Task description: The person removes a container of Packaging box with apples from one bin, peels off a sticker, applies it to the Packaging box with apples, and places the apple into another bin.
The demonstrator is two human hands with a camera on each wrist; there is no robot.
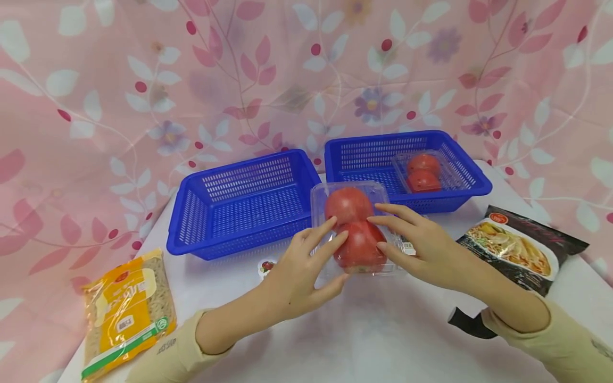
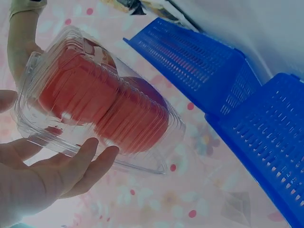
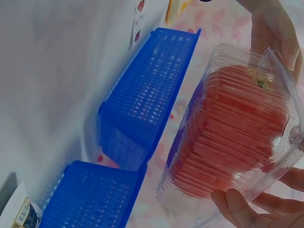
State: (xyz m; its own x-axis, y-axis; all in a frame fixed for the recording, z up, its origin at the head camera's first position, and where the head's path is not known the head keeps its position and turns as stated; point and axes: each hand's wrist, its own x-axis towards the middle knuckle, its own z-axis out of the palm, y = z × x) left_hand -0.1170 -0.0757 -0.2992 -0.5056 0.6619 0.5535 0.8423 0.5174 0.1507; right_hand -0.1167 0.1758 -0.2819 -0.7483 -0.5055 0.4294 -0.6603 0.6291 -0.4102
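A clear ribbed plastic box with two red tomatoes inside is raised in front of the two blue baskets, its top towards the head camera. My left hand holds its left side, fingertips on the lid and the thumb near the front edge. On the other side my right hand holds it with spread fingers over the lid. In the left wrist view, ridges of the box partly blur the tomatoes. The right wrist view shows right-hand fingers against its rim; some fingers are hidden.
Behind stand a left blue basket and a right blue basket, which contains another box of tomatoes. A yellow packet lies at left, a black noodle packet at right. A small fruit-printed item sits near my left hand.
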